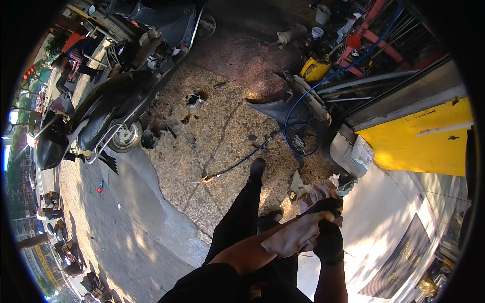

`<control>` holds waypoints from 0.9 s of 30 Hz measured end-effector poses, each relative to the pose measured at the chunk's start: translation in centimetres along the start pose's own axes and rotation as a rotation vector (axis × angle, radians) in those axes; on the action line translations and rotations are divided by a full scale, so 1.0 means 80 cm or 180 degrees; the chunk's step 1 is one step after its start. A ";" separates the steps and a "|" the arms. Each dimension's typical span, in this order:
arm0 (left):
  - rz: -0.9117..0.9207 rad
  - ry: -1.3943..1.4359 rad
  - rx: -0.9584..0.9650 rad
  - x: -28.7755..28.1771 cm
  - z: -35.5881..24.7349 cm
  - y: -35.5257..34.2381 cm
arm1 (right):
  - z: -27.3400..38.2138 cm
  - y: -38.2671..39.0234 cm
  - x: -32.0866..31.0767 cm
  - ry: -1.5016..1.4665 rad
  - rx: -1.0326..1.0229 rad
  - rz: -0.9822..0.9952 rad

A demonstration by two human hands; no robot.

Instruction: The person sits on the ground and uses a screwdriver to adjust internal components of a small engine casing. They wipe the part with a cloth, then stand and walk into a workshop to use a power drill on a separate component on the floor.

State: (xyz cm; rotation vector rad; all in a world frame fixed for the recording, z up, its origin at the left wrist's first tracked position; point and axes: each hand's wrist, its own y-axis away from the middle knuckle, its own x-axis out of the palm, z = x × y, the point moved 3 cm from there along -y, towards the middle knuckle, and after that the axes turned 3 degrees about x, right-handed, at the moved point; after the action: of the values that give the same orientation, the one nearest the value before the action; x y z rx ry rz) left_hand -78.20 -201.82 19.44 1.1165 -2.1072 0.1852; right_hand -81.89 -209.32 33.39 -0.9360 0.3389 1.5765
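My left forearm reaches across to the right, and my left hand (327,206), in a dark glove, looks closed on a crumpled pale rag (314,196) that bunches out beyond it. Its fingertips are mostly hidden. More pale cloth (290,238) drapes over my left wrist and forearm. Just below, my right hand (329,243), also dark-gloved, is closed on this cloth against the wrist. I cannot tell whether the two bunches are one piece. My dark shoes stand on the pebbled floor (212,136) behind the hands.
A dark scooter (108,108) leans at the left. A blue hose (288,118) with a brass-coloured end crosses the floor. Dark body panels (275,108), a yellow container (316,69) and a red metal frame (376,38) are at the far right, near a yellow panel (419,139). A person (78,58) bends over at far left.
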 end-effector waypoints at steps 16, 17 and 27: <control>-0.0955 0.1094 0.0504 -0.002 -0.222 0.204 | 0.142 -0.060 0.089 -0.0717 0.0976 -0.0042; -0.1134 0.0960 0.0676 -0.014 -0.239 0.213 | 0.154 -0.075 0.106 -0.0791 0.0866 -0.0181; -0.2180 -0.2704 0.1786 -0.169 -0.377 0.301 | 0.283 -0.212 0.197 -0.2275 0.1310 -0.0249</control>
State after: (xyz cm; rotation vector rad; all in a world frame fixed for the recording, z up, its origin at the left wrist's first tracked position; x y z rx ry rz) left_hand -75.59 -164.99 37.05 2.5313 -2.2385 -0.0545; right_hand -74.06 -178.90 41.14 -0.0439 0.1049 1.5793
